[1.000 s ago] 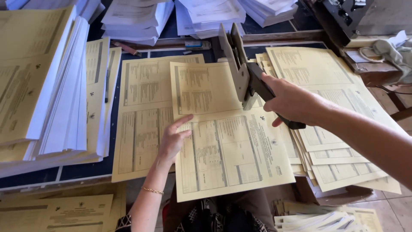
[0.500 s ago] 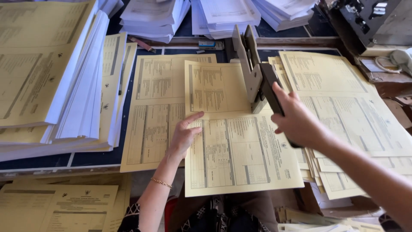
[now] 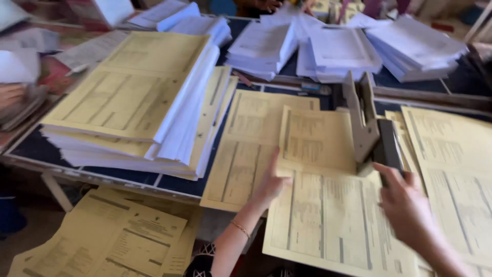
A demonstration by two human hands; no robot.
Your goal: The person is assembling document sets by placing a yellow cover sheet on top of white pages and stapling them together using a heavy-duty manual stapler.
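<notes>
A large yellow printed sheet [image 3: 328, 205] lies folded along its middle on the dark table, its crease under a grey long-arm stapler [image 3: 365, 123]. My left hand [image 3: 271, 183] rests flat on the sheet's left edge, fingers together, a thin bracelet on the wrist. My right hand [image 3: 405, 205] grips the stapler's black handle [image 3: 390, 149] from the right. More yellow sheets lie under the folded one.
A tall stack of yellow and white sheets [image 3: 138, 107] fills the left of the table. White paper piles [image 3: 328, 46] line the far edge. Yellow sheets [image 3: 451, 169] spread at the right, others [image 3: 113, 236] lie on the floor. Another person's hand [image 3: 10, 95] shows at far left.
The view has swung left and down. My left hand stays on the sheet's left edge and my right hand stays on the stapler handle.
</notes>
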